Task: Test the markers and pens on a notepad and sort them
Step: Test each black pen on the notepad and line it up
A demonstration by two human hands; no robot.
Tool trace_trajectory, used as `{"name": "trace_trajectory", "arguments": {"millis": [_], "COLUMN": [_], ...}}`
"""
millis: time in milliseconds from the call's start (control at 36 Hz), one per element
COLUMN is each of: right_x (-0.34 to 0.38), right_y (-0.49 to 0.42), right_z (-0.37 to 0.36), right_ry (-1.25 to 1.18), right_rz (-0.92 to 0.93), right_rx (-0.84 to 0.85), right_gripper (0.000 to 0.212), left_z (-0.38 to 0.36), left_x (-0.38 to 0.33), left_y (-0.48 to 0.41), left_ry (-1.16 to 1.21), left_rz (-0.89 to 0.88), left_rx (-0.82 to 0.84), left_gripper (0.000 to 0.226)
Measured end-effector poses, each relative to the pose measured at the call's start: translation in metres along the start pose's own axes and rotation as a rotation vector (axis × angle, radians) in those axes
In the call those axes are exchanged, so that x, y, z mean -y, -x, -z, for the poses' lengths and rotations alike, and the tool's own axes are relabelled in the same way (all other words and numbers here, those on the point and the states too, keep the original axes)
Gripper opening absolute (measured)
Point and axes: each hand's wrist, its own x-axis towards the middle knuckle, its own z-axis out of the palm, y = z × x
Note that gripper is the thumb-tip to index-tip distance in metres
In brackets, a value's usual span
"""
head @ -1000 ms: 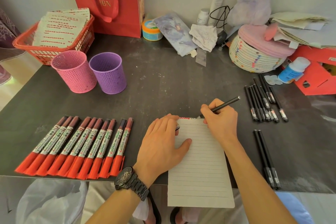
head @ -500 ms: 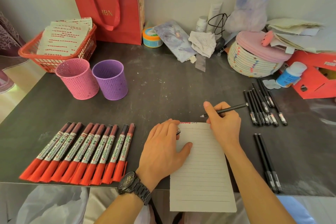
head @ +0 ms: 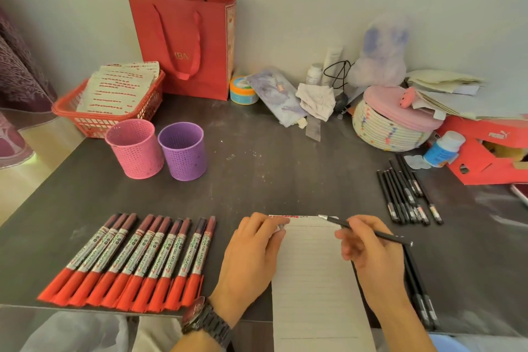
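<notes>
Pen [head: 371,233] has swung down to the pad's [head: 311,280] top edge, pinched in our right hand [head: 371,260], left hand [head: 251,260] flat on the pad; we keep it pinned and stroke lightly.

Dark table [head: 285,174], plenty on it. Front left, a tight row of red-capped markers [head: 137,260], caps toward the near edge. Behind them stand a pink mesh cup [head: 134,148] and a purple mesh cup [head: 183,151], just beside each other. At the back left are a red basket [head: 94,123] and a red gift bag [head: 185,40], upright at the wall. Along the back lie a round tin [head: 243,90], a pouch [head: 275,97] and a crumpled cloth [head: 315,100]. To the right are a woven basket [head: 383,131], a blue-labelled bottle [head: 443,148] and a red shoebox [head: 485,151]. Black pens [head: 405,194] cluster near it, with two more black pens [head: 420,291] nearer the front. The lined notepad [head: 314,280] overhangs the front edge.
</notes>
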Motion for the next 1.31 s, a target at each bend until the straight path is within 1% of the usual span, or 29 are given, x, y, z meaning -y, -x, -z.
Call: {"name": "trace_trajectory", "arguments": {"millis": [83,111,167,250,306,333,389,472,528,694,889,972,1056,1194,1306], "right_x": [-0.003,-0.004,-0.006,-0.008,-0.009,-0.009,-0.01,-0.01,-0.01,-0.011,-0.01,-0.009,-0.009,-0.008,-0.009], "right_y": [0.009,0.011,0.012,0.013,0.013,0.013,0.014,0.015,0.016,0.016,0.018,0.02,0.021,0.022,0.021], "right_z": [0.006,0.007,0.008,0.01,0.01,0.01,0.011,0.01,0.01,0.01,0.006,0.003,0.001,0.002,0.004], "right_ry": [0.008,-0.001,-0.049,-0.159,-0.184,-0.182,-0.163,-0.137,-0.118,-0.07,0.079,0.165,0.218,0.209,0.186], "right_rz": [0.009,0.007,0.002,-0.012,-0.021,-0.023,-0.025,-0.02,-0.008,0.009,0.05,0.066,0.077,0.098,0.098], "right_rx": [-0.005,-0.007,-0.006,0.02,0.035,0.034,0.019,0.006,0.013,0.001,0.026,0.052,0.058,0.04,-0.012], "right_gripper": [0.009,0.009,0.015,0.023,0.027,0.024,0.021,0.032,0.034,0.025,0.011,0.011,0.019,0.018,0.019], "left_z": [-0.002,-0.002,-0.003,-0.004,-0.004,-0.004,-0.003,-0.001,-0.001,0.0,0.0,0.0,0.0,0.0,0.0], "left_x": [0.005,0.006,0.008,0.01,0.011,0.011,0.01,0.008,0.008,0.007,0.007,0.008,0.008,0.009,0.008], "left_y": [0.001,0.002,0.002,0.003,0.003,0.003,0.003,0.003,0.003,0.002,0.002,0.002,0.001,0.003,0.002], "left_ry": [0.09,0.127,0.193,0.23,0.22,0.207,0.179,0.181,0.176,0.164,0.189,0.185,0.166,0.194,0.194], "left_rz": [0.074,0.1,0.136,0.132,0.118,0.102,0.059,0.02,0.012,-0.002,-0.021,-0.037,-0.049,-0.045,-0.045], "left_rx": [0.076,0.082,0.074,0.064,0.076,0.075,0.067,0.055,0.053,0.066,0.08,0.092,0.105,0.097,0.102], "left_gripper": [0.041,0.043,0.034,0.02,0.018,0.022,0.028,0.024,0.022,0.027,0.026,0.028,0.027,0.024,0.021]}}
